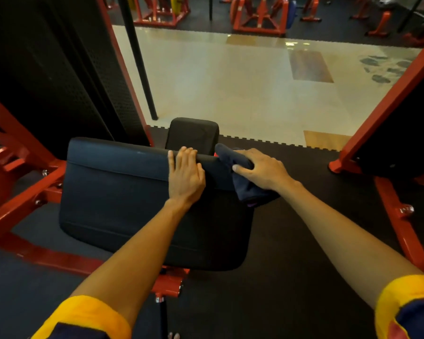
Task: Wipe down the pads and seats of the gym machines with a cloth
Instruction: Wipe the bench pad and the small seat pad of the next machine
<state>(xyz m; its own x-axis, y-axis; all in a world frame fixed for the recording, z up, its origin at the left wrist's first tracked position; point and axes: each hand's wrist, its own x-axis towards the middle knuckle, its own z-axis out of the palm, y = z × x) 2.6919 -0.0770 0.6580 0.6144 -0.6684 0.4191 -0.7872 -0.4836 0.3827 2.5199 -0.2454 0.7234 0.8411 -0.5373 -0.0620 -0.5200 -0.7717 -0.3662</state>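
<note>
A wide black pad (113, 192) on a red machine frame fills the middle of the head view. Beyond its far edge stands a smaller black seat pad (194, 133). My left hand (185, 174) lies on the wide pad near its top edge, its fingers hooked over that edge. My right hand (262, 168) grips a dark blue cloth (242, 177) and presses it onto the pad's top right corner. Part of the cloth hangs below my palm.
Red frame beams (22, 199) run left of the pad, with a black perforated weight-stack guard (59, 77) behind. Another red-framed machine (389, 113) stands at the right. Black rubber matting (304, 216) meets a glossy pale tile floor (230, 81); more red racks stand far back.
</note>
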